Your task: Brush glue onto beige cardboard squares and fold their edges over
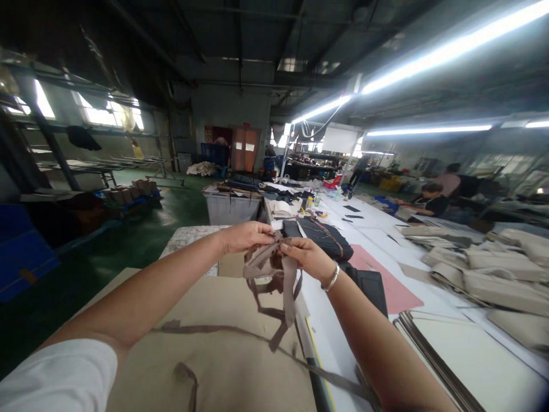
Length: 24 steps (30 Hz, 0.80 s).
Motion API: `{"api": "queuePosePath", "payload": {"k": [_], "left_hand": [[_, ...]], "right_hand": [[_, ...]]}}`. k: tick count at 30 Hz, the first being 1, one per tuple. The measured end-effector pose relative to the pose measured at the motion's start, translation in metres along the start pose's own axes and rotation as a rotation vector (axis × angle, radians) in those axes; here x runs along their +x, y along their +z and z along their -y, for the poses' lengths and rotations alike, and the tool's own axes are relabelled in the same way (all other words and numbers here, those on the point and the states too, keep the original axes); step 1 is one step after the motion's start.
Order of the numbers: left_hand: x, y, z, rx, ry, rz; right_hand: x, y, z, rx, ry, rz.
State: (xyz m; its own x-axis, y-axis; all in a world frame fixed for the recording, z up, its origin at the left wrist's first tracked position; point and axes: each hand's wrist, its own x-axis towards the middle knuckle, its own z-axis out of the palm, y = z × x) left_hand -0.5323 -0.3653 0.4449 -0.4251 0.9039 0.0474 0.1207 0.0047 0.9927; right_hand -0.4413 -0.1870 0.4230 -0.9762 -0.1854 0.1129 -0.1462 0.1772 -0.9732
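Note:
My left hand point(251, 236) and my right hand point(303, 254) are raised close together in front of me. Both pinch a tangled bunch of brownish-grey fabric strips point(288, 286), whose loops and loose ends hang below the fingers. A bracelet is on my right wrist. Beneath the bunch lies a broad beige sheet point(223, 355) of fabric or board; I cannot tell which. One long strip point(206, 329) of the same brownish colour runs across it towards the right, and a short curled piece point(186, 375) rests nearer to me.
Dark folded bundles point(323, 237) and a pink sheet point(381, 280) lie on the long white table point(338, 343). Beige bags or fabric pieces point(501, 274) are piled at the right, near stacked pale panels point(467, 355). A grey bin point(234, 209) stands ahead. Another person point(433, 200) sits beyond the table.

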Motion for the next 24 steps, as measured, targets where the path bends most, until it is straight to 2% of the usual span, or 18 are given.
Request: {"api": "queuePosePath", "payload": {"k": [3, 7, 10, 12, 15, 20, 22, 24], "left_hand": [[-0.001, 0.008, 0.005, -0.157, -0.013, -0.058], [-0.005, 0.017, 0.005, -0.115, -0.006, -0.108], [-0.005, 0.023, 0.005, -0.043, -0.029, -0.091], [-0.005, 0.026, 0.007, -0.073, -0.009, -0.077], [-0.008, 0.024, 0.01, -0.144, 0.024, -0.134], [-0.02, 0.007, 0.016, -0.18, -0.031, -0.37], [-0.023, 0.002, 0.018, -0.156, -0.056, -0.374], [-0.024, 0.001, 0.019, -0.137, -0.052, -0.312]], "right_hand": [[-0.006, -0.004, -0.002, -0.296, -0.168, -0.112], [-0.015, -0.004, -0.002, -0.648, -0.441, -0.25], [-0.02, 0.001, 0.003, -0.853, -0.553, -0.249], [-0.022, 0.002, 0.007, -0.892, -0.537, -0.219], [-0.027, -0.005, 0.009, -0.799, -0.456, -0.19], [-0.034, -0.034, -0.003, -0.511, -0.335, -0.211], [-0.032, -0.041, -0.013, -0.33, -0.311, -0.252], [-0.027, -0.042, -0.023, -0.119, -0.29, -0.303]]}}
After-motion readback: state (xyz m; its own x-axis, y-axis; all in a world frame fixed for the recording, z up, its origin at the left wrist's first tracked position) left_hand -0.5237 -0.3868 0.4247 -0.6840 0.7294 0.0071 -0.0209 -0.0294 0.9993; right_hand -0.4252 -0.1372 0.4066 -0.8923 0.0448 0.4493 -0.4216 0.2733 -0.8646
